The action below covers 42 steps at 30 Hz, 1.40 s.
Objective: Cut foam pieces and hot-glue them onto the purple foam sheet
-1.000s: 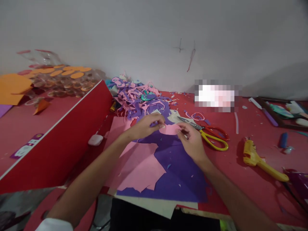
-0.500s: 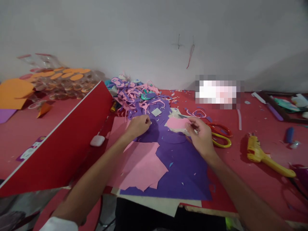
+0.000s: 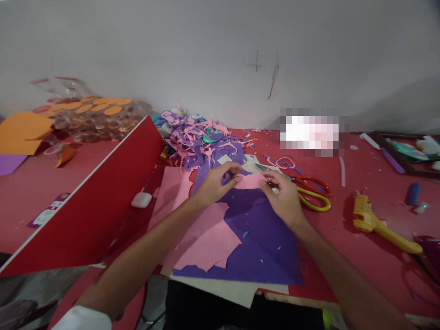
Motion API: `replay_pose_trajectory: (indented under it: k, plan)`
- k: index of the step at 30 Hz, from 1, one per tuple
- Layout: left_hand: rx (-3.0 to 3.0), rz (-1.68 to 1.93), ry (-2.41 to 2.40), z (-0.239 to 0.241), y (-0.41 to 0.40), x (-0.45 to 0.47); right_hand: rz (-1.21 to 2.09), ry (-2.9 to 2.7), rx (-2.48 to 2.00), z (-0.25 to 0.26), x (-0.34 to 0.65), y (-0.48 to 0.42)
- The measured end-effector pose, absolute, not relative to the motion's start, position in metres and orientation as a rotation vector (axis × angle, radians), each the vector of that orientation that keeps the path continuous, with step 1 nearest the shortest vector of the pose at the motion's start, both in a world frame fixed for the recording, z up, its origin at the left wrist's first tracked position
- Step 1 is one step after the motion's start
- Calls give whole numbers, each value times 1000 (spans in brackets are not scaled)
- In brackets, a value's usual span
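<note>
Between my two hands is a small pink foam-like cutout with a rounded edge. My left hand pinches its left end, and my right hand pinches its right end. Below it lies a large purple sheet, with a bigger pink sheet with jagged cut edges on top of it. Just right of my right hand, scissors with one yellow and one red handle rest on the table, their blades partly hidden.
Tangled pink and purple scraps pile up at the back. A red board leans at the left beside a white case. A yellow glue gun lies at the right. Orange discs sit on clear cups at the far left.
My left hand has moved right and taken hold of the pink cutout's left end. The cutout has shifted slightly, still in my right hand.
</note>
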State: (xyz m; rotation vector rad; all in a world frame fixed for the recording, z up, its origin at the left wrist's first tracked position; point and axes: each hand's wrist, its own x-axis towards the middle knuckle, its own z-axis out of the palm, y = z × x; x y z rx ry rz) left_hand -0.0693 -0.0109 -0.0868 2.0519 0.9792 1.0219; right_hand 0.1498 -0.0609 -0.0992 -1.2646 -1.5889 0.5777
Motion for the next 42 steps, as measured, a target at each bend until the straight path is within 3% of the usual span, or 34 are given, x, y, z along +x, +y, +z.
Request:
replay_pose_trajectory:
  k: [8, 14, 22, 26, 36, 42]
  plan:
    - [1990, 1026, 1101, -86, 1, -79, 579, -1577, -1322, -97, 158, -58]
    - [1951, 854, 1107, -93, -11, -65, 275, -1886, -1489, -95, 181, -48]
    - [2496, 504, 1358, -96, -33, -53, 372, -2505, -1581, -73, 194, -59]
    - [2491, 404, 1392, -94, -33, -54, 370, -2617, -1602, -68, 192, -62]
    - [2348, 605, 1147, -109, -20, -60, -71, -2283, -1894, -86, 191, -52]
    - [2065, 696, 983, -107, -20, -58, -31, -2270, -1932, -93, 191, -49]
